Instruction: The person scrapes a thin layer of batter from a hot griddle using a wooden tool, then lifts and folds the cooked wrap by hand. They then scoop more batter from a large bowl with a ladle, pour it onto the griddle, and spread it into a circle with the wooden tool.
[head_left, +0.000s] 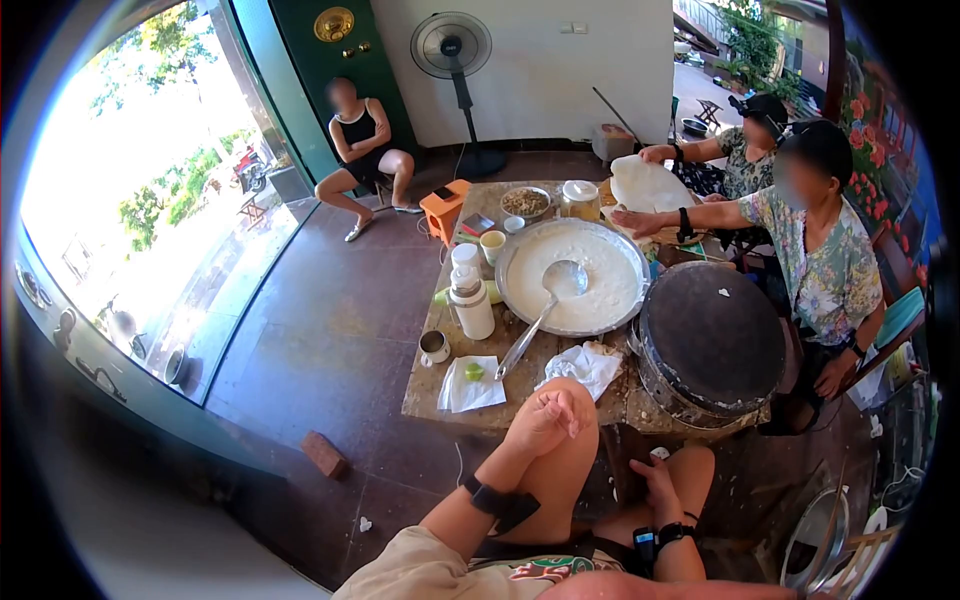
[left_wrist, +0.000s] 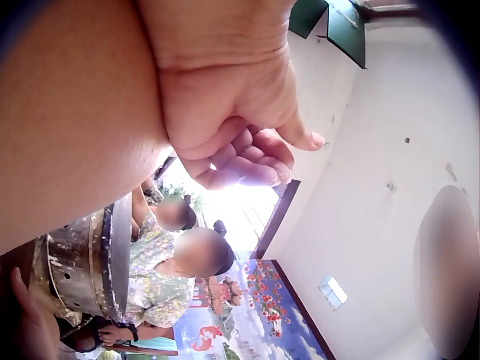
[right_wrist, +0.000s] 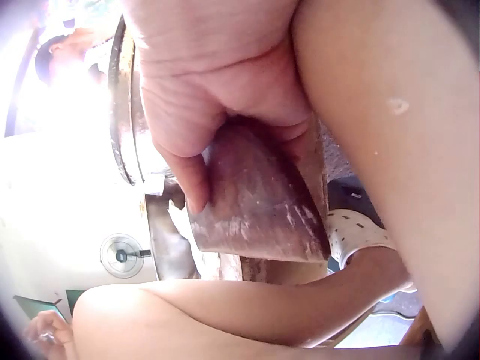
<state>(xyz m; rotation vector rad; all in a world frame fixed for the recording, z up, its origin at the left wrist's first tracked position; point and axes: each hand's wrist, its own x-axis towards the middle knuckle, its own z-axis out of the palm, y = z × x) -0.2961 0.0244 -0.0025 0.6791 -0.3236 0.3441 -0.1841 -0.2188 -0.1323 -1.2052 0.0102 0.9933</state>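
My left hand (head_left: 550,415) rests idle on my raised knee, its fingers loosely curled around nothing; the left wrist view shows the same relaxed fingers. Low between my legs, my right hand (head_left: 660,490) grips a dark brown flat scraper (right_wrist: 259,199) with a rounded side and a straight lower edge. The palm covers its upper end. Just ahead of that hand stands a round black griddle (head_left: 715,325) on a drum-shaped stove, with a small white scrap on top. Left of the griddle, a ladle (head_left: 565,282) lies in a wide metal basin (head_left: 503,275) of white batter.
On the wooden table (head_left: 425,385) are a white flask (head_left: 472,310), a metal mug (head_left: 434,347), crumpled white paper (head_left: 585,372) and a bowl of filling (head_left: 527,202). Two people at right handle a pale flat sheet (head_left: 645,185). A brick (head_left: 324,455) lies on the floor.
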